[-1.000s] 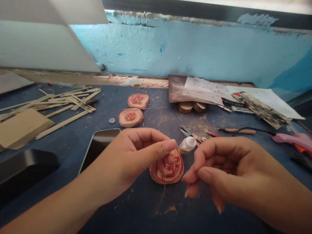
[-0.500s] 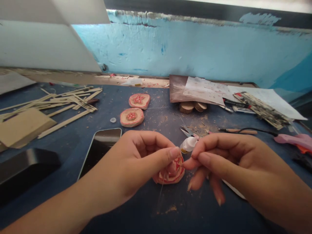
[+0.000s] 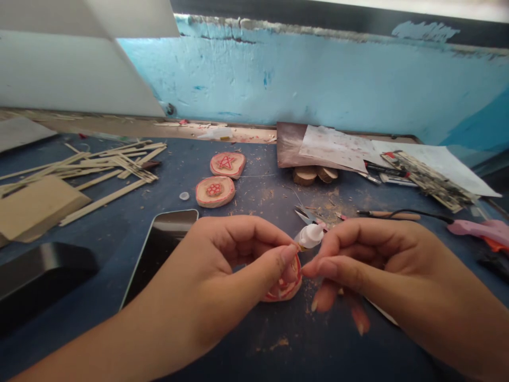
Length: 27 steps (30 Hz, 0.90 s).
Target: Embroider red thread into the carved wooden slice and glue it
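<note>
My left hand pinches thumb and forefinger together over a round wood slice with red lines, which lies on the table partly hidden. Close by on the right, my right hand also pinches, its lower fingers hanging loose and slightly blurred. What sits between the fingertips is too fine to make out. Just beyond the fingertips is a small white bottle with a nozzle, tilted, and behind it the open blades of scissors. Two more wood slices, one with a red star, one with a red flower pattern, lie farther back.
A phone lies left of my left hand, near a black object, a wood block and thin sticks. Papers rest over plain wood slices at the back. A pink tool with a cable is at right.
Both hands have shifted very slightly, the right one a little downward and right. A thin strand seen below my left thumb before no longer shows.
</note>
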{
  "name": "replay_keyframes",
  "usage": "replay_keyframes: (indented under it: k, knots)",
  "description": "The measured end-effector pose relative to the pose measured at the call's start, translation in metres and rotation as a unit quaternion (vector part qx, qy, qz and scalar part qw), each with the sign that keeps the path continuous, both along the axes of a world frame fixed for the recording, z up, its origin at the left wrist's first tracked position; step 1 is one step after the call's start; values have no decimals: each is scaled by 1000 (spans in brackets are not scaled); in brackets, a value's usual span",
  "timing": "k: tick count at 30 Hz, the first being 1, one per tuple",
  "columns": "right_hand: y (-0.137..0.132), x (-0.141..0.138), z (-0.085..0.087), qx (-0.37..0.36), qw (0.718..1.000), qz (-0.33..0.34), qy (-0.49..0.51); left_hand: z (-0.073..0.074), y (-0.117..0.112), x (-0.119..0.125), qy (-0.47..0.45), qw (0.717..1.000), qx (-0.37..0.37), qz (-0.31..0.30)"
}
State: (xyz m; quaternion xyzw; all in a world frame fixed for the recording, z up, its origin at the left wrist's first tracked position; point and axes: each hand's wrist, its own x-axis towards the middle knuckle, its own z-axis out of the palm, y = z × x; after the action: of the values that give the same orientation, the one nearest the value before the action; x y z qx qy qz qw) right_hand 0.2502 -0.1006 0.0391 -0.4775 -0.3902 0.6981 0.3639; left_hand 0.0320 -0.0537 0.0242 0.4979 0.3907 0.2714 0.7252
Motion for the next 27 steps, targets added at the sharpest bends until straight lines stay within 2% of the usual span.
replay_keyframes:
  k: [5,15,23,27]
  knots:
    - [0,-1,2,40,999,10,-21,-3,1,-3,-16,1000,-8,3]
    - [-3,3,-1,13,999,-46,17,5,4,3,32,999,26,32]
    - [-3,1,1,22,1000,-11,12,1,2,-1,-8,999,-19,24]
    - [-5,2,-1,21,999,-7,33,-1,4,-1,2,1000,3,26]
